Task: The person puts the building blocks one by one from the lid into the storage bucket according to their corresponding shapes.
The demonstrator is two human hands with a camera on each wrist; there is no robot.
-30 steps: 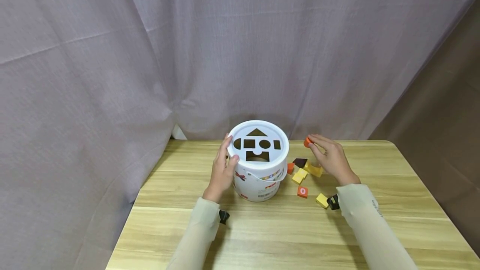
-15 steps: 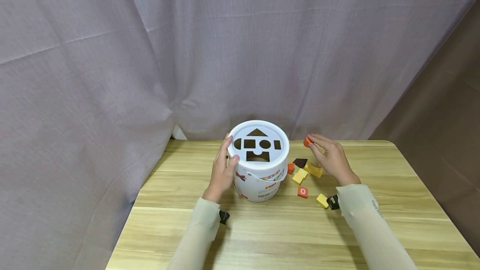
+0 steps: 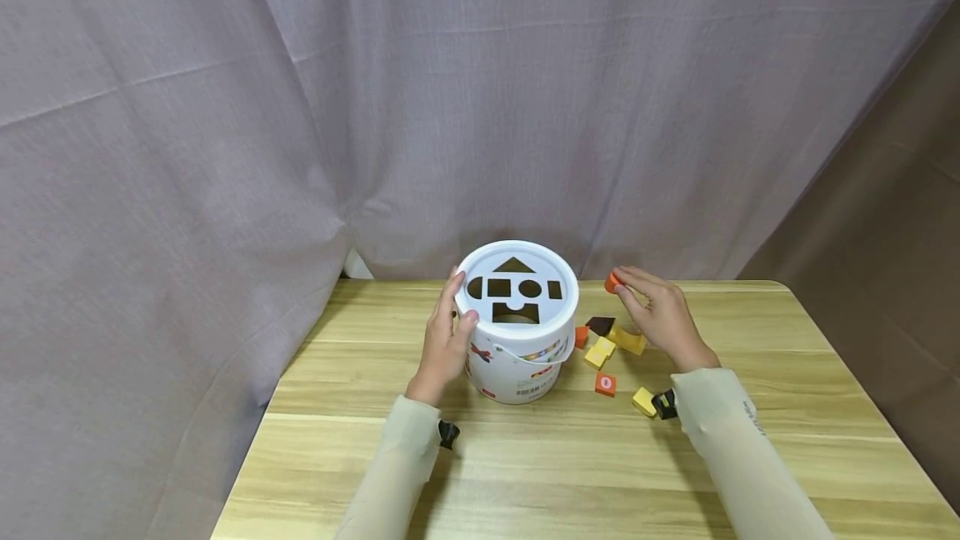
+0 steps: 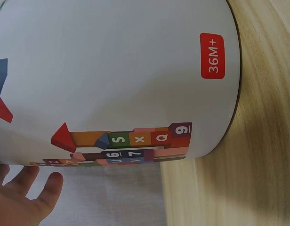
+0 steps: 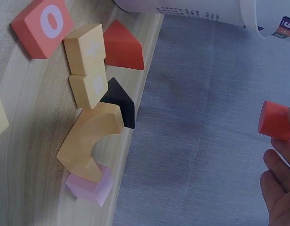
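Wooden surface (image 3: 525, 473) is carrying a white bucket (image 3: 517, 357) with shape holes in its lid (image 3: 516, 290). Left hand (image 3: 444, 340) is bracing the bucket's left side, fingers lying straight against it. Right hand (image 3: 658, 315) is pinching an orange block (image 3: 614, 282), held up just right of the lid; loose blocks (image 3: 600, 351) are lying between.
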